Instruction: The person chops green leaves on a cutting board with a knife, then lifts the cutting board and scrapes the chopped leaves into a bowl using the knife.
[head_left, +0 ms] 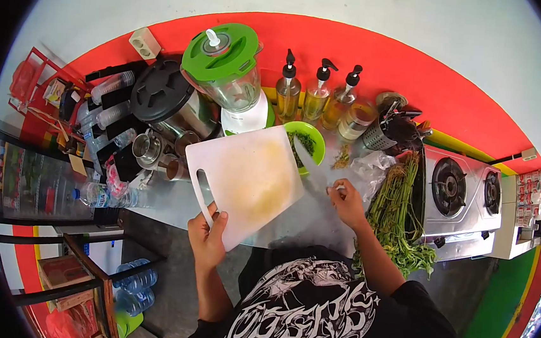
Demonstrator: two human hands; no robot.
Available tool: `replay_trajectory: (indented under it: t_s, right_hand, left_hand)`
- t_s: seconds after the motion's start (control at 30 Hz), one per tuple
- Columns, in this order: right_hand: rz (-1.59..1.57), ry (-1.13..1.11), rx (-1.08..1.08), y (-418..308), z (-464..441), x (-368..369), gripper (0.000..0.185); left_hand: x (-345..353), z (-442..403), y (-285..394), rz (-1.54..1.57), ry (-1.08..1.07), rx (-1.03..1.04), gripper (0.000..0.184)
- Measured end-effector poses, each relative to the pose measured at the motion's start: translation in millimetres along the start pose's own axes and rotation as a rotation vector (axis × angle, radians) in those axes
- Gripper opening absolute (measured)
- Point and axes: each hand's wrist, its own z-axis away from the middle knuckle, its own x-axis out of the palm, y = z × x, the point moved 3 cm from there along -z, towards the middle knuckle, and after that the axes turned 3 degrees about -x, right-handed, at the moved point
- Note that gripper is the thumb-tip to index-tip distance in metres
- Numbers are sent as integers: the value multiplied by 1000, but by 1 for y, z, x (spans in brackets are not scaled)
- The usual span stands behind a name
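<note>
A white cutting board (244, 179) with yellowish-green stains is tilted up over the counter. My left hand (208, 235) grips its lower left edge beside the handle slot. In my closed right hand (346, 202) is a knife (309, 162), its blade pointing up and left toward the green bowl (321, 149). Chopped green leaves (306, 144) lie inside that bowl, partly hidden by the board and the blade. To the right of my right hand rests a bundle of leafy green stems (391, 207), with a crumpled clear plastic bag (372, 167) beside it.
Behind the board stands a blender (236, 84) with a green lid. Several pump bottles (318, 93) line the back wall. A gas stove (463, 184) is at the right. Metal cups (151, 149) and a water bottle (100, 195) stand at the left of the metal counter (323, 230).
</note>
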Motion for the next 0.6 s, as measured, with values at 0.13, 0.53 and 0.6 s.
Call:
replay_trajectory:
  t_s: [0.13, 0.53, 0.6]
  right_hand:
    - [226, 129, -340, -56, -1, -10, 34]
    - [570, -105, -357, -81, -12, 1, 43]
    - [421, -3, -413, -80, -8, -1, 40]
  left_hand:
    - [-2, 0, -2, -106, -20, 34, 34]
    - [11, 5, 18, -317, -132, 79, 35]
    - [11, 8, 16, -261, -121, 69, 35]
